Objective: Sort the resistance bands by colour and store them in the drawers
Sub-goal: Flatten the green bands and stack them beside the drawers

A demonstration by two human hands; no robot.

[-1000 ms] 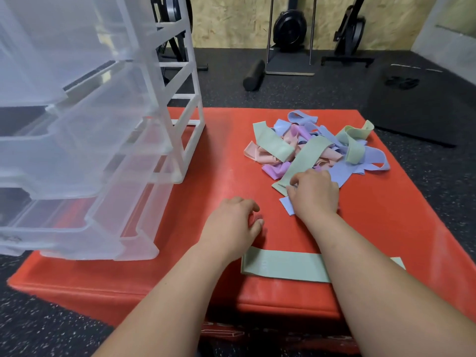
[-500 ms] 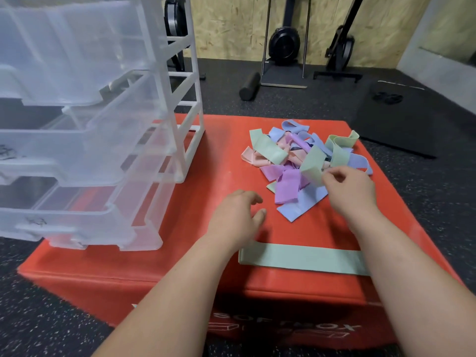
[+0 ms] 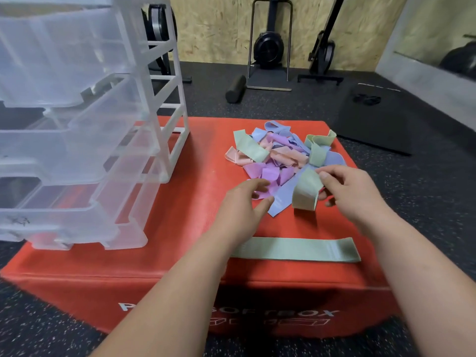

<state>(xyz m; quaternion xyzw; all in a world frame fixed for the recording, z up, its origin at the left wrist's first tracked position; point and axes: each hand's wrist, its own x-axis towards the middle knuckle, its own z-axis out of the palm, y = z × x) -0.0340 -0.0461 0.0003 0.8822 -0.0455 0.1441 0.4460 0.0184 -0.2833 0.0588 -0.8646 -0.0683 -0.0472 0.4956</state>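
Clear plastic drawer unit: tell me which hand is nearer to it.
Left. The left hand is to the right of the drawer unit, at the near edge of the band pile; the right hand is farther right, pinching a folded green band.

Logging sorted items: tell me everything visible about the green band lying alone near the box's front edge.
The green band is a pale sage, matte, fabric-like strip lying flat and straight across the red box near its front edge, apart from the pile. The left forearm hides its left end; contact is unclear.
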